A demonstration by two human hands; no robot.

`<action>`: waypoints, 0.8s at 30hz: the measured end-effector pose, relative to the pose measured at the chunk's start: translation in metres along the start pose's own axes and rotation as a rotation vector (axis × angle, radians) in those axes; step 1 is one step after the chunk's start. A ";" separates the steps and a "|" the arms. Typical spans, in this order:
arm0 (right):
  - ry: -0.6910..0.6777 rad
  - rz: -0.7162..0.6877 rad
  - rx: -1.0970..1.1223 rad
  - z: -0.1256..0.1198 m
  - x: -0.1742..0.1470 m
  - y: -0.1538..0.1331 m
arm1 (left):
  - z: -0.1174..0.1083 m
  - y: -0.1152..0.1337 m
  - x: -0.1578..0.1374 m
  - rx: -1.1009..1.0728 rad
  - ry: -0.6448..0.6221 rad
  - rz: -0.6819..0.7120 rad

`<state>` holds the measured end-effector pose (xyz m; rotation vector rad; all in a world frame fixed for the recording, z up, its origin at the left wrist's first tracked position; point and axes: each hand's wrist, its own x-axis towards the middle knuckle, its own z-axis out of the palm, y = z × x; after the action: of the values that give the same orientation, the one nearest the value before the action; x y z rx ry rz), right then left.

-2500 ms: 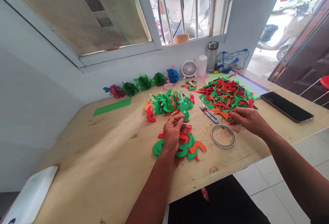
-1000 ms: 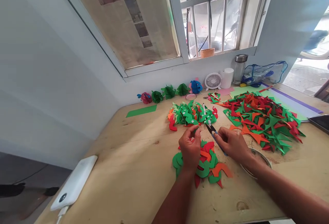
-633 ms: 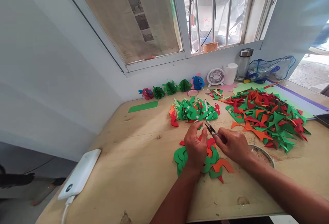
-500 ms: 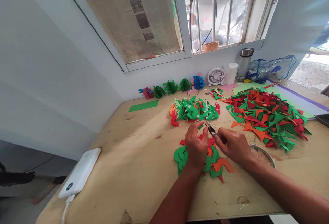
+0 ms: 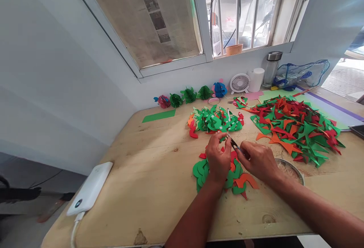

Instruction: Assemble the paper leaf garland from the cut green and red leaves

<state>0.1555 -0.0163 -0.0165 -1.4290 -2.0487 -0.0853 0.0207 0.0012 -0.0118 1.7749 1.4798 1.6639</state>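
Observation:
In the head view my right hand (image 5: 259, 160) is closed around small snips (image 5: 234, 143), whose dark blades point up and left at my left fingertips. My left hand (image 5: 218, 159) pinches a small piece of green paper (image 5: 221, 139), mostly hidden by the fingers. Under my left hand lies a pile of curved green, red and orange paper cutouts (image 5: 200, 172). Just beyond both hands sits a second heap of green cutouts (image 5: 214, 119), several with small pale squares on them. The blade tips touch or nearly touch the pinched piece; I cannot tell which.
To the right spreads a large heap of red, green and orange paper scraps (image 5: 295, 128). A round shallow dish (image 5: 301, 176) is partly behind my right forearm. Along the wall stand folded paper figures (image 5: 189, 95), a small fan (image 5: 239, 84) and a glass bottle (image 5: 271, 71). A white power bank (image 5: 90, 189) lies left.
The blades of the snips have come closer together at my left fingertips. Both hands stay in nearly the same place, and the camera view has shifted slightly.

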 end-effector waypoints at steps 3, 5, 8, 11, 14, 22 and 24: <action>0.001 -0.007 -0.006 0.000 0.000 0.000 | 0.000 0.000 0.000 0.005 0.000 -0.005; 0.003 -0.008 -0.010 0.000 0.000 0.000 | 0.000 -0.001 0.000 0.002 -0.002 -0.007; 0.000 -0.011 -0.011 0.000 0.000 -0.001 | 0.001 -0.002 0.000 0.000 -0.002 -0.010; -0.008 -0.010 -0.016 -0.001 0.001 -0.001 | 0.001 -0.002 0.000 -0.005 0.002 -0.014; -0.009 0.002 -0.017 -0.002 0.001 -0.002 | 0.001 -0.003 0.000 -0.016 0.000 -0.020; -0.021 0.014 -0.023 0.000 0.000 -0.001 | 0.001 0.001 0.002 -0.045 -0.002 -0.085; -0.020 0.019 -0.021 0.000 0.000 0.000 | 0.001 0.003 0.003 -0.066 0.001 -0.122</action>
<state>0.1553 -0.0163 -0.0161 -1.4674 -2.0563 -0.0856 0.0221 0.0026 -0.0079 1.6161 1.4848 1.6336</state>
